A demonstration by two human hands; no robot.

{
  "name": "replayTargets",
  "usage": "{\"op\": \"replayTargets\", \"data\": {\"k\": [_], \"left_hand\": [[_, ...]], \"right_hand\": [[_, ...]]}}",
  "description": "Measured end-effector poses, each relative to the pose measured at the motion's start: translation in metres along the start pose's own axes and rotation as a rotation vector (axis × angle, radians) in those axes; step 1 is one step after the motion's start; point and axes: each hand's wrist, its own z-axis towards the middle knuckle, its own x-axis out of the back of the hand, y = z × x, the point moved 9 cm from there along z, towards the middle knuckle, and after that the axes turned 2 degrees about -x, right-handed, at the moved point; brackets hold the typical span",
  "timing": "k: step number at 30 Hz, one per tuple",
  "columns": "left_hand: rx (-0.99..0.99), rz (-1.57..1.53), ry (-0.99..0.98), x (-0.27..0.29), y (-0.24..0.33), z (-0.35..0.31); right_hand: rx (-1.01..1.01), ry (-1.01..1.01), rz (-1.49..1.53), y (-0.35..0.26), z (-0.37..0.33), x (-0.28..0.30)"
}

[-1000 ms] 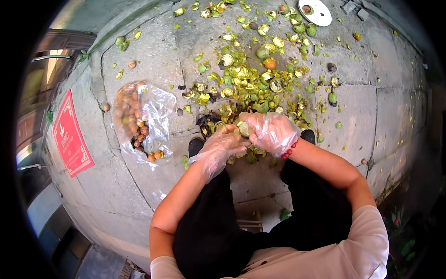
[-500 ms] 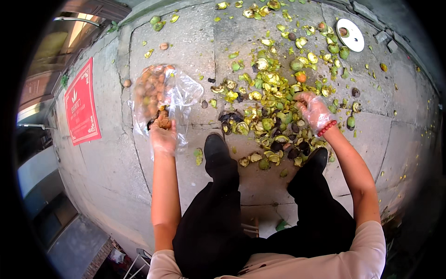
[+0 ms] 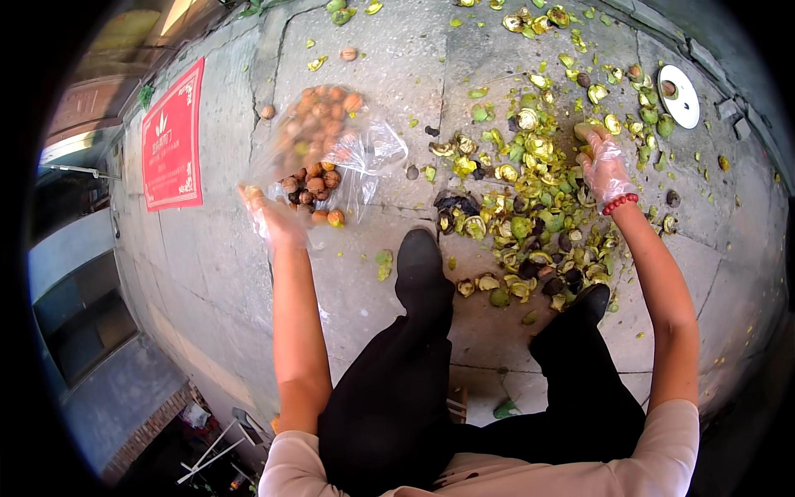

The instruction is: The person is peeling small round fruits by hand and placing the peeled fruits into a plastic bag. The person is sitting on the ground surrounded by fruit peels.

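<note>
The left hand (image 3: 277, 217), covered in a thin clear plastic glove, reaches out over the grey stone paving (image 3: 207, 273) to the near edge of a crumpled clear plastic bag (image 3: 348, 145) that lies open on the ground. Its fingers are curled loosely beside the bag's rim; whether they pinch the plastic or hold one of the nuts cannot be told. The bag holds a heap of round brown shelled walnuts (image 3: 319, 124), and a few more have spilled out at its lower edge, just beside the hand.

The right hand (image 3: 603, 166), gloved the same way and with a red bead bracelet (image 3: 619, 204) at the wrist, stretches far forward over a wide scatter of split green and blackened walnut husks (image 3: 522, 199). Its fingers bend downward onto a green husked fruit (image 3: 585, 130) at the far side of the pile — they touch it, but a closed grip does not show.

The person sits low, with two legs in black trousers and black shoes: the left shoe (image 3: 418, 261) points toward the gap between bag and husks, and the right shoe (image 3: 590, 302) rests at the near rim of the husk pile. A white round disc (image 3: 681, 95) lies on the paving beyond the husks, well apart from the right hand. A red rectangular sign (image 3: 172, 137) is fixed on the wall left of the bag.
</note>
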Motion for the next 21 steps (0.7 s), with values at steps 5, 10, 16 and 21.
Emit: {"op": "replayTargets", "data": {"k": [5,10,16,21], "left_hand": [[-0.224,-0.122,-0.258,-0.009,0.022,-0.004],[0.001,-0.054,-0.283,-0.051,0.006,-0.041],[0.075,0.092,-0.333,-0.06,-0.023,-0.087],[0.167,0.157,-0.434,-0.055,-0.046,-0.115]], "right_hand": [[-0.208,-0.194,-0.099,0.042,0.032,-0.045],[-0.396,-0.345,0.064,0.079,0.036,-0.079],[-0.698,-0.095,0.774,0.065,0.02,-0.043],[-0.21,-0.017,0.986,-0.047,0.082,0.163]]}}
